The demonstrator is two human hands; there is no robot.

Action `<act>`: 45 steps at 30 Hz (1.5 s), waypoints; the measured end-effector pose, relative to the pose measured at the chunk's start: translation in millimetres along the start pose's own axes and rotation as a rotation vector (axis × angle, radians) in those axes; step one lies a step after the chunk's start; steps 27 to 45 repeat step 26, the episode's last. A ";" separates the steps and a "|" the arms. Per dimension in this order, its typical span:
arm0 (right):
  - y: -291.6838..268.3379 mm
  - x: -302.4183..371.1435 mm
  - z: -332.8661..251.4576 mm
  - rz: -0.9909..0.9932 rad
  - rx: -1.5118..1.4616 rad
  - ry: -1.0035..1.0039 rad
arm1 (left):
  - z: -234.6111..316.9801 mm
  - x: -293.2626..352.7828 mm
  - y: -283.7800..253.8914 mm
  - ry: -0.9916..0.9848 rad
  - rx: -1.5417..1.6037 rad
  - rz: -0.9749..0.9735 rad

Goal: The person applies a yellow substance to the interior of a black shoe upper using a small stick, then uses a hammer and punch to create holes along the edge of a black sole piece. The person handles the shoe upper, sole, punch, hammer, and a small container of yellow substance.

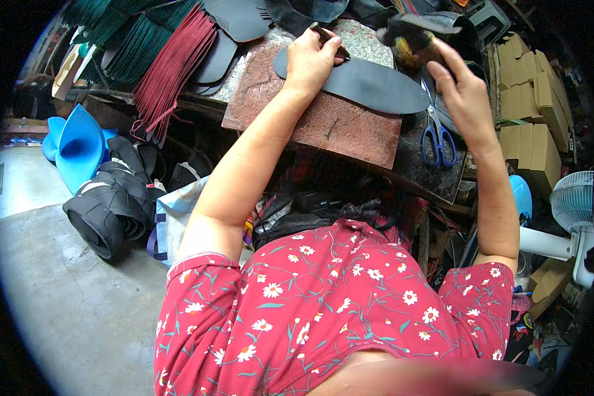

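Note:
A dark grey shoe sole (376, 84) lies flat across a worn reddish-brown slab (264, 99) on the workbench. My left hand (308, 63) is over the sole's left end, fingers closed round a short, dark punch-like tool (319, 30) that slants down toward the sole. Off the sole's right end, my right hand (465, 92) is raised and curled round what looks like a hammer (424, 28); its grip is mostly hidden by the fingers. Below that hand lie scissors (437, 142) with blue handles, their blades pointing away from me.
Bundles of red strips (175, 72) and dark green strips (135, 56) are heaped at the back left, beside more dark soles (237, 20). Cardboard boxes (534, 99) are stacked to the right, above a fan (572, 201). Black rolled pieces (105, 211) stand on the left.

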State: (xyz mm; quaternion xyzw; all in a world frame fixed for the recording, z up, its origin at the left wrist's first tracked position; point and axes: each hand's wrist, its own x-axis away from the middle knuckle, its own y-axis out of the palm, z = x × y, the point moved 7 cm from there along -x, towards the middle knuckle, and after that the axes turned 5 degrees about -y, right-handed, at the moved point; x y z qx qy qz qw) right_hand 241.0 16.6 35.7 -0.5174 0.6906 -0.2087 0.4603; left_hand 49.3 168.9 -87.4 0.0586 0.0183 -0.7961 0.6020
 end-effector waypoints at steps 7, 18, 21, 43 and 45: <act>-43.8 3.9 -43.8 0.243 -0.112 -0.284 | 40.9 19.7 18.6 0.525 -0.656 0.097; -27.6 -4.4 -12.5 0.084 -0.083 -0.068 | -0.1 1.4 13.8 0.036 0.028 -0.024; -64.0 3.1 -36.6 0.240 -0.075 -0.242 | 15.2 7.1 18.7 0.233 -0.248 -0.027; -2.5 1.5 -21.5 0.033 0.160 -0.326 | 48.5 27.6 44.1 0.570 -0.820 -0.042; -2.5 1.5 -21.5 0.033 0.160 -0.326 | 48.5 27.6 44.1 0.570 -0.820 -0.042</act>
